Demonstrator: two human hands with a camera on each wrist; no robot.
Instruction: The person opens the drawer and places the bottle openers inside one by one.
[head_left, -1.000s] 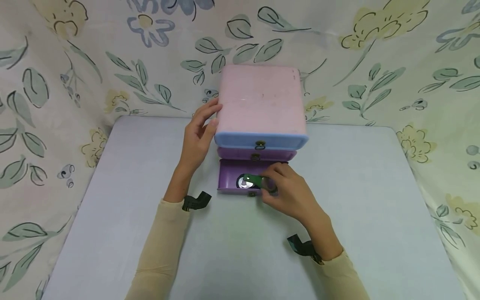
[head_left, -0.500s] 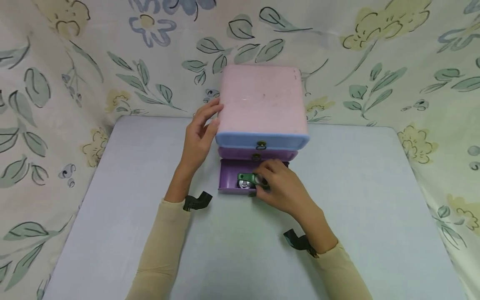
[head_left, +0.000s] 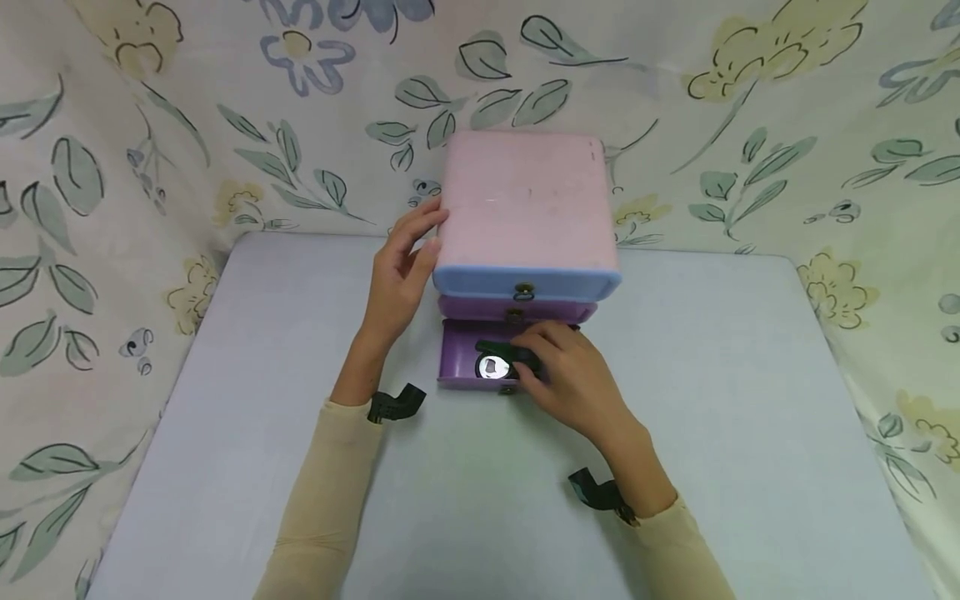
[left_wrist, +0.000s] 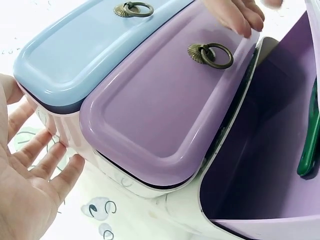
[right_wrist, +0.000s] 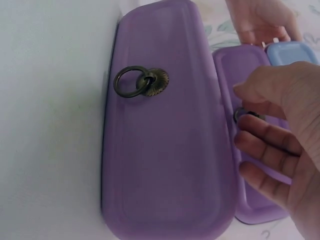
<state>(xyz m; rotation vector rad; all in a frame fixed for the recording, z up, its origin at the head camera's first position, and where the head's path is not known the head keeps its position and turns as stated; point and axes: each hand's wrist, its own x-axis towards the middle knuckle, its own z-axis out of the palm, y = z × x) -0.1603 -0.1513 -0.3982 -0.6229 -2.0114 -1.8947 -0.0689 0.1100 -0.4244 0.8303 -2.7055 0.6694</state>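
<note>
A small cabinet [head_left: 525, 200] with a pink top has a blue upper drawer [head_left: 480, 283] and a purple middle drawer [left_wrist: 150, 100], both pushed in. Its purple bottom drawer [head_left: 457, 350] is pulled out. My left hand [head_left: 397, 283] rests straight fingers against the cabinet's left side. Over the right part of the open drawer is my right hand [head_left: 577, 383], its fingers loosely bent, with a gap between thumb and fingertips. Inside lie a green-handled thing [left_wrist: 310, 145] and a shiny, dark-rimmed disc [head_left: 492, 367]; their kinds are unclear and the hand partly covers them.
The cabinet stands at the back of a white table [head_left: 300, 333], close to a floral cloth [head_left: 300, 150]. Brass ring pulls hang on the drawer fronts, such as the bottom drawer's ring [right_wrist: 131, 81]. Black straps [head_left: 397, 403] circle both wrists.
My right hand has shifted slightly left over the drawer, and the green-handled thing it held has gone down into the drawer and turned. My left hand stays against the cabinet.
</note>
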